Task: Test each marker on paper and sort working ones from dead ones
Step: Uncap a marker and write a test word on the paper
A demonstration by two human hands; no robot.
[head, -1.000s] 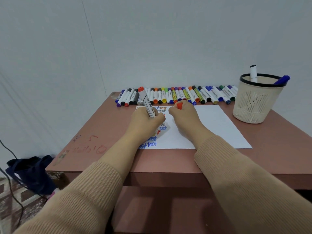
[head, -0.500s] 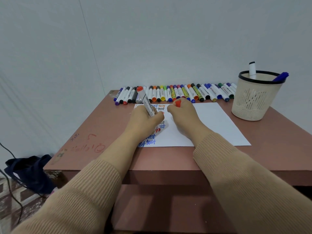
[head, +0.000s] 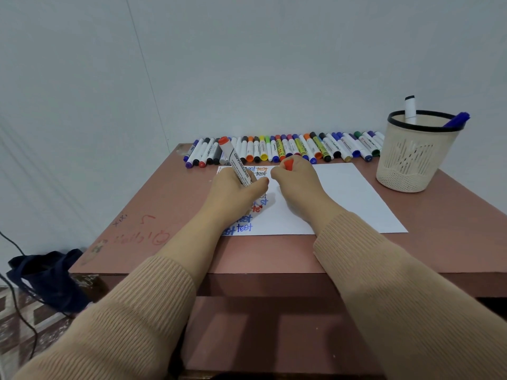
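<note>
While both forearms reach forward over the near edge of a reddish-brown worktop (head: 439, 229), bare from the wrist and clad in ribbed beige sleeves (head: 411, 297) behind, the two hands sit close together over the left part of a white sheet of paper (head: 343, 198). The left hand (head: 236, 193) is curled around a whiteboard marker (head: 237, 167), knuckles toward the camera, thumb stretched toward the other hand. The right hand (head: 296, 179) is closed in a loose fist around a red cap (head: 288, 164), which pokes up from the top of the fist.

The marker's long axis slants away from the person, rising from the hand and leaning left. Its red end is uppermost, and its lower end is hidden behind the fingers, so you cannot tell whether it touches the paper. Black capitals along its white barrel read "WHITEBOARD".

On the paper, around and partly under the left hand, the word "test" is written many times in blue, orange and red.

A row of markers (head: 288, 149) lies side by side along the far edge of the worktop, just beyond the paper, caps in many colours. Their labels are too small to read. To the right stands a cream mesh basket (head: 417, 160) with a black rim, holding a white marker with a black end and a blue one. Red scribbles mark the worktop's left side. A dark blue bag (head: 46, 275) lies on the floor at left.
</note>
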